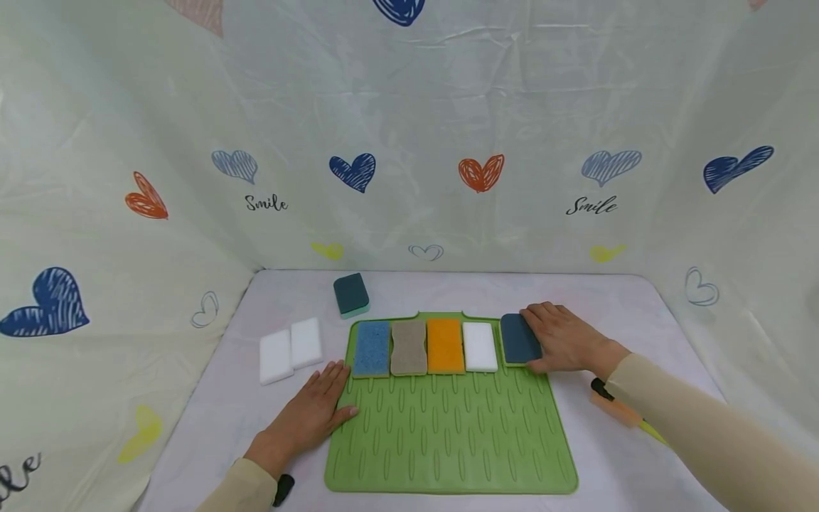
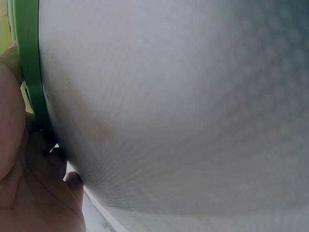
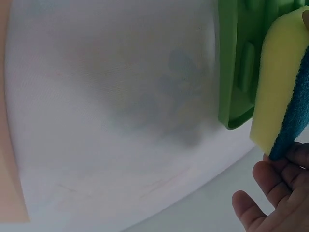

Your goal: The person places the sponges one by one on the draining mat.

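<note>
Evidently, the right hand pinches the dark blue sponge at the far right corner of the mat, thumb and fingers towards opposite ends, probably for control; the left hand, fingers extended, rests at the mat's left edge, seemingly steadying it.

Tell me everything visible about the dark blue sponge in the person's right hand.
The dark blue sponge is a block with a rounded corner: a rough, scourer-like blue face on top and a thicker yellow, foam-like layer below. It is at the far right corner of the green mat, beside a white pad. The right hand grips its right side. Whether it lies fully flat, I cannot tell.
</note>
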A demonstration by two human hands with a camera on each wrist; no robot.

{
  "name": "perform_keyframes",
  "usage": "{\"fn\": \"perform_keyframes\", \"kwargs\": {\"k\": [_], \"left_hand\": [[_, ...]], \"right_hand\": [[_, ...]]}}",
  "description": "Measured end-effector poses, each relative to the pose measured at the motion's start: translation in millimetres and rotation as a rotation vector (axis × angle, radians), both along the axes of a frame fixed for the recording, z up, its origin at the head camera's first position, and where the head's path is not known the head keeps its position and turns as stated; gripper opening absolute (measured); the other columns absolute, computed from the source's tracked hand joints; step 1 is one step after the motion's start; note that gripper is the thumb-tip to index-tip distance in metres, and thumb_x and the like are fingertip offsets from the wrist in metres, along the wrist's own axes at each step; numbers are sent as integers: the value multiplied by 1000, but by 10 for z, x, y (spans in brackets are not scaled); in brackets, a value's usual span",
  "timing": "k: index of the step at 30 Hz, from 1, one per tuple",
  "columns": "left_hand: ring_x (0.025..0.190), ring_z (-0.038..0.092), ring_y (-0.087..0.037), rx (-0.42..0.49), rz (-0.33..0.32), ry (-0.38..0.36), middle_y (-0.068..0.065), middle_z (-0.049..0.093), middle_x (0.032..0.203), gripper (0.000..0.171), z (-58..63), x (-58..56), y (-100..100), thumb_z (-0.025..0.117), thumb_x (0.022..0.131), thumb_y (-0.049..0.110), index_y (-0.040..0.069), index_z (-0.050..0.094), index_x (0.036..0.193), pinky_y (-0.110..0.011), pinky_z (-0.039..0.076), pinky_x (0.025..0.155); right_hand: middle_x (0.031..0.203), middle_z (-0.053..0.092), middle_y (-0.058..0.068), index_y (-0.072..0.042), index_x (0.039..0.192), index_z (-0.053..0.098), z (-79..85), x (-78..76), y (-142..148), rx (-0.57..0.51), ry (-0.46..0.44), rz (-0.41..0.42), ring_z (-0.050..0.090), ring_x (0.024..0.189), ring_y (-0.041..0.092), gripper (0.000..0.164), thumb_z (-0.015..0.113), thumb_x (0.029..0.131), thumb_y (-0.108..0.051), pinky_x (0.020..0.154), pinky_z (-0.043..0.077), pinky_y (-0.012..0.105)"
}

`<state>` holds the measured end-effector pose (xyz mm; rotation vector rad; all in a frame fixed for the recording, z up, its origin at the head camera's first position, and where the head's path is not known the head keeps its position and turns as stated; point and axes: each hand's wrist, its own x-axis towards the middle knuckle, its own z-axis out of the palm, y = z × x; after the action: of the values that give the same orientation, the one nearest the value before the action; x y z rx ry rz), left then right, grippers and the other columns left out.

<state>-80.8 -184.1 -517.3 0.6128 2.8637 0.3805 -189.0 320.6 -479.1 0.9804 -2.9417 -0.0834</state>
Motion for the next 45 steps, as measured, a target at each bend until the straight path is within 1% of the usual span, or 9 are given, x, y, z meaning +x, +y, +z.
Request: {"fn": "perform_keyframes", "kwargs": {"k": [8, 11, 17, 22, 27, 34, 39, 42, 45], "left_hand": [[159, 27, -41, 7, 3, -14, -24, 31, 170, 79, 29, 8, 19, 58, 108, 46, -5, 32, 163, -57, 26, 130], [159, 27, -42, 8, -3, -7, -25, 31, 170, 79, 30, 12, 25, 58, 108, 46, -5, 32, 162, -57, 27, 130], [159, 29, -41, 7, -10, 10, -25, 32, 169, 79, 17, 18, 29, 59, 108, 46, -6, 33, 162, -57, 28, 129], [159, 29, -41, 11, -7, 8, -25, 33, 169, 79, 23, 22, 33, 60, 107, 45, -6, 34, 162, -57, 28, 129], [159, 29, -41, -3, -15, 4, -25, 31, 170, 79, 24, 14, 25, 58, 108, 47, -5, 33, 162, -57, 28, 130], [159, 28, -40, -9, -31, -5, -23, 31, 170, 79, 35, -12, -25, 55, 109, 50, -4, 33, 163, -57, 28, 129], [160, 28, -39, -9, -40, -9, -20, 32, 171, 78, 41, -28, -67, 53, 109, 50, -2, 33, 163, -56, 28, 130], [160, 28, -38, -4, -46, -2, -19, 33, 170, 76, 33, -32, -89, 53, 109, 49, -2, 33, 163, -56, 27, 130], [160, 29, -37, 2, -50, 5, -19, 34, 170, 76, 18, -35, -107, 53, 109, 48, -2, 34, 163, -55, 27, 130]], "right_hand": [[143, 57, 23, 7, 146, 53, -6, 22, -26, 31, -41, -6, 55, 130, 41, 98, 78, 80, -62, 107, 49, 60], [144, 57, 23, 7, 147, 52, -8, 22, -27, 34, -60, -12, 55, 131, 42, 97, 77, 82, -61, 107, 48, 61], [147, 55, 23, 6, 149, 51, -30, 16, -25, 42, -97, -30, 53, 134, 42, 97, 74, 83, -60, 110, 46, 61], [149, 53, 24, 6, 151, 49, -34, 22, -28, 39, -125, -39, 52, 137, 44, 97, 72, 84, -59, 112, 45, 62], [152, 51, 24, 6, 154, 46, -20, 25, -31, 37, -152, -54, 50, 140, 45, 98, 71, 85, -59, 115, 43, 63], [155, 48, 25, 5, 157, 41, -20, 21, -53, 23, -162, -55, 47, 143, 47, 100, 70, 84, -56, 117, 40, 64], [159, 45, 26, 6, 159, 37, 9, 31, -68, 11, -159, -51, 44, 146, 47, 105, 69, 86, -62, 119, 38, 64], [160, 44, 26, 5, 159, 38, 54, 47, -70, -4, -140, -62, 43, 146, 48, 106, 68, 89, -67, 120, 37, 65], [159, 45, 27, 5, 159, 39, 95, 73, -55, -15, -86, -74, 43, 146, 48, 104, 67, 91, -69, 120, 36, 66]]}}
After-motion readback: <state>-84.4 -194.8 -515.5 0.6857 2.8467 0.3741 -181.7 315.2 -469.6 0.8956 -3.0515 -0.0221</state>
